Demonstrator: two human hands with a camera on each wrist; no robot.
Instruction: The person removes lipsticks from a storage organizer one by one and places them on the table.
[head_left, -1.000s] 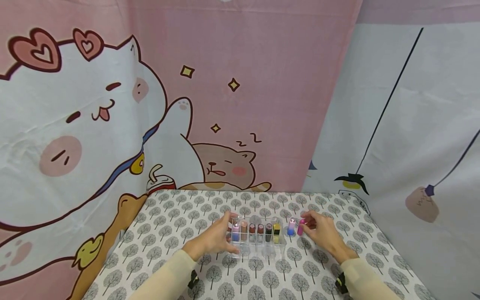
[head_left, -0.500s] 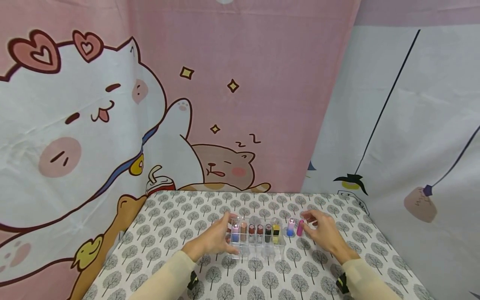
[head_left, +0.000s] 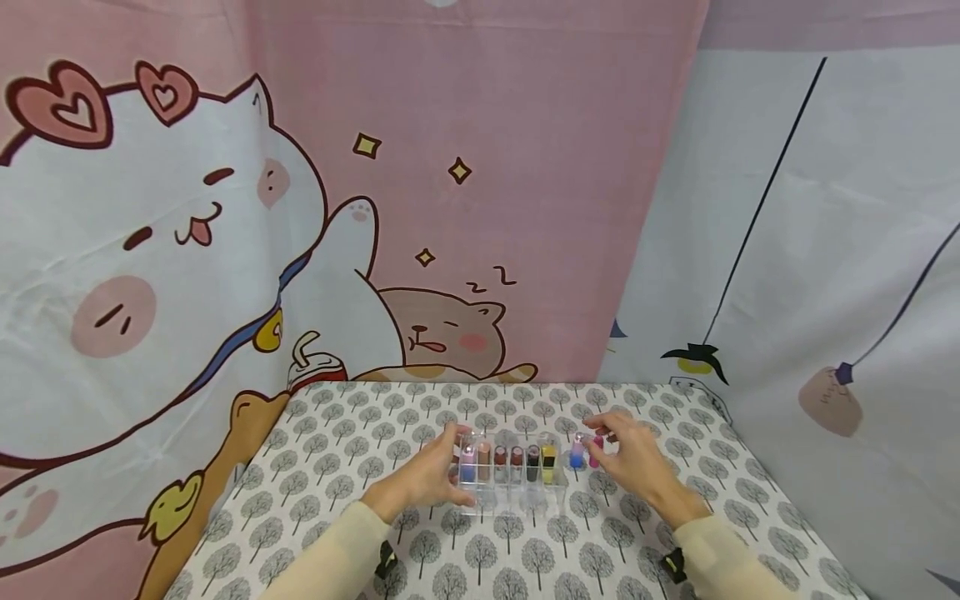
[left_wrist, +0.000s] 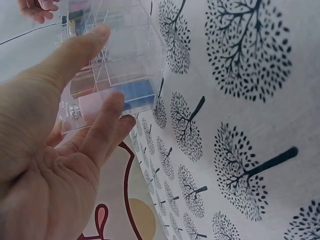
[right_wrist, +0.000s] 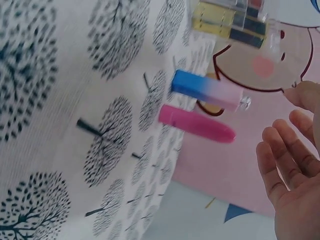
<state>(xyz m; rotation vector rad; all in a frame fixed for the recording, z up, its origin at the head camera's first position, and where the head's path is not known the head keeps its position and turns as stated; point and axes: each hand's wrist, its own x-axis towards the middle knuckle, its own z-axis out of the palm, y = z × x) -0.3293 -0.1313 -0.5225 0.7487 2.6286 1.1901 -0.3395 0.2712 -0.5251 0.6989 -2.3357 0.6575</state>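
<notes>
A clear lipstick organizer (head_left: 534, 498) stands on the patterned cloth, holding a row of several lipsticks. My left hand (head_left: 422, 478) grips its left end, the thumb on the near side and the fingers around the far side. In the left wrist view, a pink-and-blue lipstick (left_wrist: 136, 95) sits in the end compartment beside those fingers. To the right of the organizer, another pink-and-blue lipstick (right_wrist: 207, 90) and a bright pink lipstick (right_wrist: 197, 124) stand upright side by side. My right hand (head_left: 636, 460) hovers by their tops, fingers loosely extended, apart from both in the right wrist view.
A yellow-and-black lipstick (head_left: 549, 467) fills the organizer's right end slot. White cloth (head_left: 480, 550) with grey tree prints covers the table. A cartoon curtain (head_left: 570, 208) hangs behind and along both sides.
The right hand has let go of the bright pink lipstick, which now stands beside the pink-and-blue one, and has risen slightly. The left hand keeps its grip. The head view has turned slightly right.
</notes>
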